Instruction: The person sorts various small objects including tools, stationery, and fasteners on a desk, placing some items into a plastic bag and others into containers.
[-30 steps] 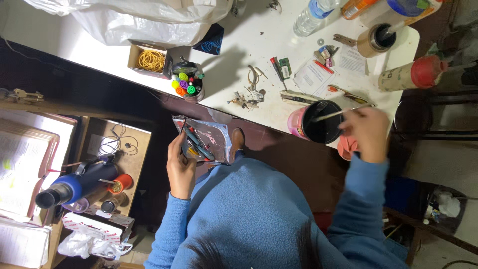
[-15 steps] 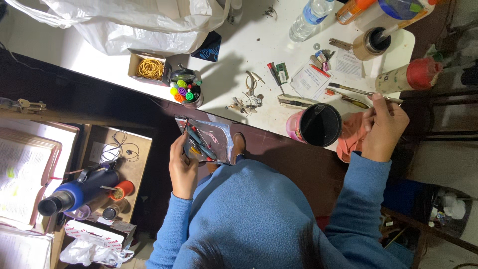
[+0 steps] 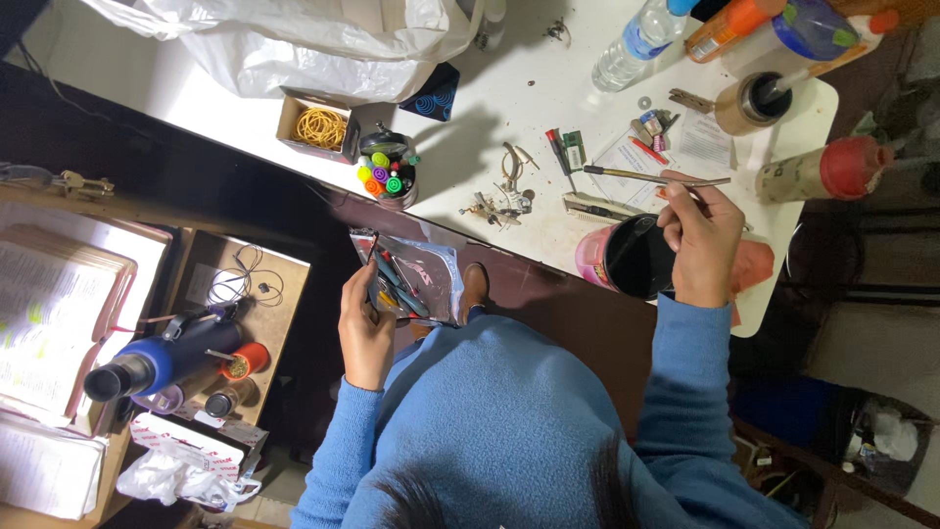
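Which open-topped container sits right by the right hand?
The pink cup with the dark inside, touching the right hand; the marker cup stands far off.

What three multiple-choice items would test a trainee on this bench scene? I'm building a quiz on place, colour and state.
1. Where is the clear pouch of tools?
A. In the left hand, below the table edge
B. On the white table
C. Inside the pink cup

2. What colour are the sleeves?
A. Red
B. Blue
C. White

3. What does the right hand hold?
A. Nothing
B. The water bottle
C. A thin rod-like tool

Answers:
1 A, the left hand grips the pouch in front of the dark table edge.
2 B, both arms show blue knit.
3 C, the fingers pinch the rod, which lies level over the papers.
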